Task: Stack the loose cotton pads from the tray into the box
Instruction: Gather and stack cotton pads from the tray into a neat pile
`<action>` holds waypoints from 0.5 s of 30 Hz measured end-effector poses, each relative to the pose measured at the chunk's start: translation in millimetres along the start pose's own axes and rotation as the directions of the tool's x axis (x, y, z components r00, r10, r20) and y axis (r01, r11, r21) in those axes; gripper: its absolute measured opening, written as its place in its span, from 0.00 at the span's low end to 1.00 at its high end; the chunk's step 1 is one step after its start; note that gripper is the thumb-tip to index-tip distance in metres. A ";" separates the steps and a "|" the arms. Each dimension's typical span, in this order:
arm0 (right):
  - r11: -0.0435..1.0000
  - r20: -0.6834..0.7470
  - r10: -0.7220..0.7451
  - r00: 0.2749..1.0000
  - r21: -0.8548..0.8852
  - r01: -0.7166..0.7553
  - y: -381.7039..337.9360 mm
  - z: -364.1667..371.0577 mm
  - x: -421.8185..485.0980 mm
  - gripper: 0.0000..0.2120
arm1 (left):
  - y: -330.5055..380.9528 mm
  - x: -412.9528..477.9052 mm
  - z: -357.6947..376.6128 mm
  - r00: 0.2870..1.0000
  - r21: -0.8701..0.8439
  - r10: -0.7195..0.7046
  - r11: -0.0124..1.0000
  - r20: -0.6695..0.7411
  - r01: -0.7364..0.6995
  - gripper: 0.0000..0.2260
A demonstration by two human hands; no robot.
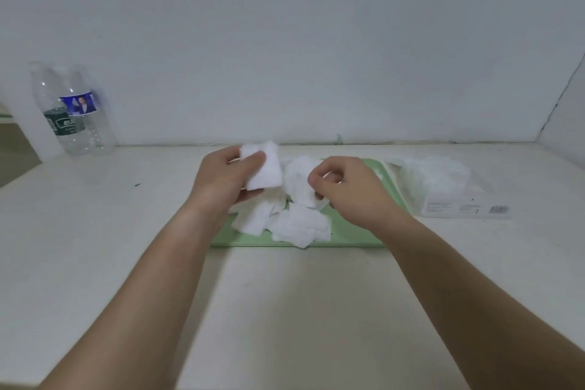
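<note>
A pale green tray lies in the middle of the white table, with several loose white cotton pads scattered on it. My left hand holds a small stack of pads above the tray's left part, thumb on top. My right hand hovers over the tray's middle with fingers curled, pinching at a pad in the pile. The clear plastic box stands to the right of the tray, with a white label on its front.
Two clear water bottles stand at the back left by the wall. The wall runs along the table's far edge and a side wall closes the right. Bare table stretches in front of the tray.
</note>
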State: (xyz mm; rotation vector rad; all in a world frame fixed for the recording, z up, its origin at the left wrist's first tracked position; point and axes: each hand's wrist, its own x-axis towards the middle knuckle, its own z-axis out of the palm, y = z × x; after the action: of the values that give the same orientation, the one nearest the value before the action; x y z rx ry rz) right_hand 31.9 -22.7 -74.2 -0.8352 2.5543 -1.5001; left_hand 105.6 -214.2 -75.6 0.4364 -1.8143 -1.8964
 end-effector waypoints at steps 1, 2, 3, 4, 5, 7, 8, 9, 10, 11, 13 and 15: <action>0.998 0.056 -0.004 0.998 -0.056 0.008 -3.4 6.8 2.3 0.04 | -3.9 1.5 -13.8 0.999 0.007 -0.004 1.000 -0.035 0.005 0.07; 0.995 0.110 -0.003 0.994 -0.099 0.014 -5.7 13.1 4.4 0.05 | -8.2 2.9 -24.0 0.998 0.012 -0.012 1.000 -0.065 0.013 0.07; 0.992 0.153 0.001 0.988 -0.128 0.019 -7.6 20.8 6.9 0.07 | -12.5 4.2 -33.4 0.995 0.015 -0.020 1.000 -0.094 0.021 0.08; 0.988 0.178 0.002 0.984 -0.150 0.025 -9.0 29.2 9.9 0.09 | -17.0 5.7 -41.4 0.992 0.016 -0.023 1.000 -0.120 0.025 0.09; 0.985 0.182 0.001 0.983 -0.170 0.030 -10.4 39.1 13.2 0.10 | -21.0 6.2 -48.7 0.990 0.012 -0.024 1.000 -0.142 0.026 0.09; 0.975 0.129 0.014 0.992 -0.221 0.015 -11.9 56.5 19.4 0.09 | -28.1 6.6 -57.4 0.985 -0.014 -0.028 1.000 -0.171 0.026 0.08; 0.967 0.094 0.022 0.995 -0.256 0.003 -11.8 64.0 22.0 0.08 | -31.2 6.2 -59.1 0.984 -0.024 -0.030 0.999 -0.178 0.026 0.08; 0.951 0.065 0.022 0.998 -0.308 -0.001 -12.1 71.1 24.0 0.08 | -33.1 5.1 -59.4 0.983 -0.029 -0.030 0.999 -0.182 0.025 0.07; 0.925 0.048 0.018 0.999 -0.381 0.002 -13.9 78.4 25.5 0.09 | -34.5 4.6 -59.9 0.982 -0.030 -0.026 0.999 -0.187 0.021 0.07; 0.885 0.041 0.017 0.999 -0.465 0.005 -15.8 84.6 26.3 0.11 | -35.0 3.4 -60.1 0.981 -0.030 -0.017 0.999 -0.192 0.012 0.06; 0.808 0.041 0.026 0.999 -0.589 0.003 -20.0 93.1 26.0 0.15 | -34.0 1.2 -58.9 0.980 -0.031 0.005 0.999 -0.199 -0.011 0.04; 0.768 0.035 0.032 0.999 -0.640 -0.002 -22.9 98.5 24.4 0.15 | -33.4 -0.9 -57.4 0.980 -0.027 0.021 0.999 -0.199 -0.027 0.03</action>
State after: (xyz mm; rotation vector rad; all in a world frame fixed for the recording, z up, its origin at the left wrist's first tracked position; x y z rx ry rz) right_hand 52.0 -121.0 -101.7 -0.8668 3.0539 -0.5461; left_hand 133.2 -261.7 -113.0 0.5699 -1.6524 -1.7924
